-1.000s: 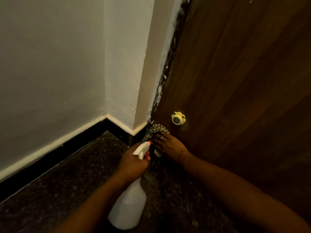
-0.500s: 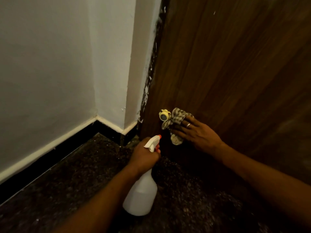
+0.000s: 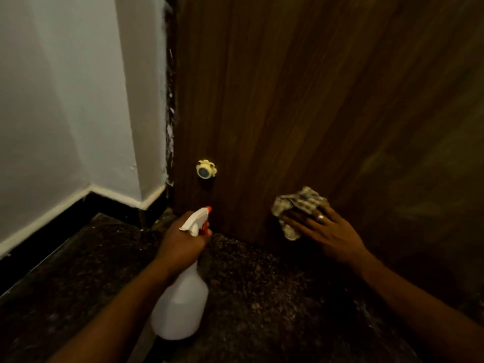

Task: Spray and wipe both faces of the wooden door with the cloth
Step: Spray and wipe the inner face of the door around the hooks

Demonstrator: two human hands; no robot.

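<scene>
The dark wooden door (image 3: 301,100) fills the right and centre of the view, reaching down to the floor. My right hand (image 3: 330,231) presses a checked cloth (image 3: 298,205) flat against the door's lower part, fingers spread straight over it. My left hand (image 3: 180,244) grips the neck of a white spray bottle (image 3: 180,305) with a white and red trigger head, its nozzle pointing at the door's bottom edge. A small yellow door stopper (image 3: 206,169) sticks out of the door low on the left.
A white wall (image 3: 65,100) with a black skirting (image 3: 52,231) meets the door frame at the left. The dark speckled stone floor (image 3: 262,297) runs under both arms.
My right hand slid the cloth from the corner by the frame, past the yellow stopper, to the right along the door's bottom. The left hand kept its hold on the bottle.
</scene>
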